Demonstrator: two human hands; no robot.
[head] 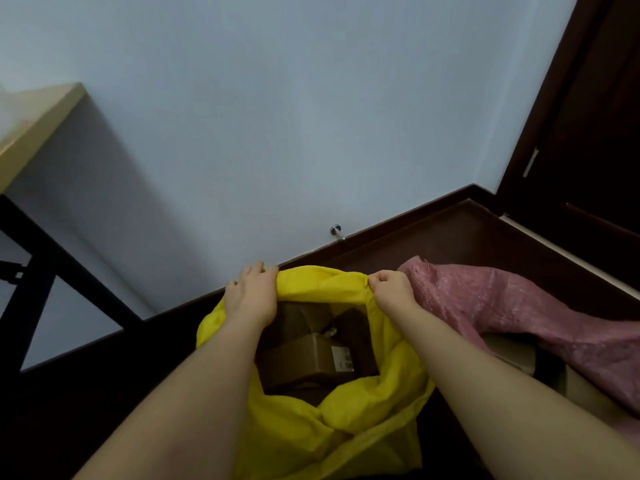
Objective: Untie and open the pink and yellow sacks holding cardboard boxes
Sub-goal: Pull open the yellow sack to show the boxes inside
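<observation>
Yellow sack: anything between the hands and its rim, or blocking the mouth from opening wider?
Nothing visible. Both hands already grip the yellow sack rim: left hand at the far left edge, right hand pinching the far right edge. The mouth is open, boxes showing inside. The pink sack lies close beside the right hand.

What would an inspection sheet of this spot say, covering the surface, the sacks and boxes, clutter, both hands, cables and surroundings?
Surface: dark brown floor.
Job's things: crinkled yellow fabric sack with mouth open, brown cardboard boxes visible inside; pink woven plastic sack to its right, slumped, cardboard showing beneath its edge.
Clutter: nothing seen.
Hands: left hand holds the yellow sack's far rim, fingers over the edge; right hand pinches the rim in a closed grip.
Cables: nothing seen.
Surroundings: pale blue wall, metal door stopper, dark wooden door, light wooden tabletop on a black frame.
</observation>
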